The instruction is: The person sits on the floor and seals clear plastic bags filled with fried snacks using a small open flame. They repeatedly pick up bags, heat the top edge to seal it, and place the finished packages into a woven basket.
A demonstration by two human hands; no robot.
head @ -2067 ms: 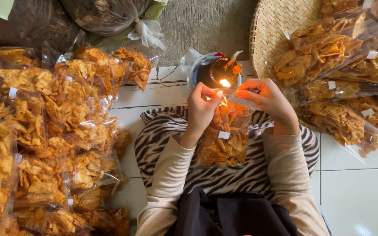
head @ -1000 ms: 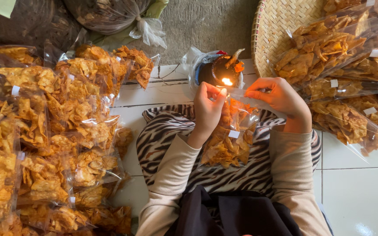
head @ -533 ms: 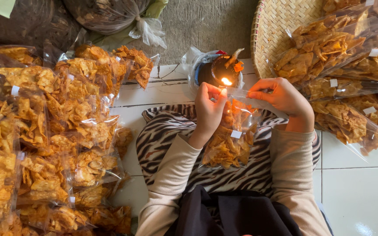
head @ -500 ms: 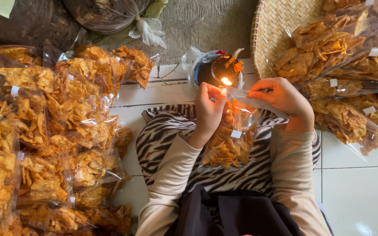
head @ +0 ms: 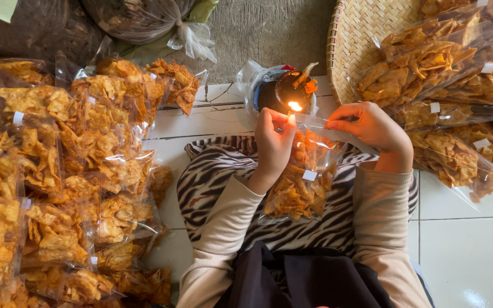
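Bag of chips [head: 299,185] nearer flame [head: 295,106]

Long beige sleeves [head: 223,228] with ribbed cuffs cover both arms to the wrists, above dark clothing [head: 309,282] at the lower middle of the frame.

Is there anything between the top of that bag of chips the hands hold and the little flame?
Nothing visible. The left hand and right hand pinch the top edge of the bag of chips, and that edge sits right below the flame of the small lamp, with open air between them.
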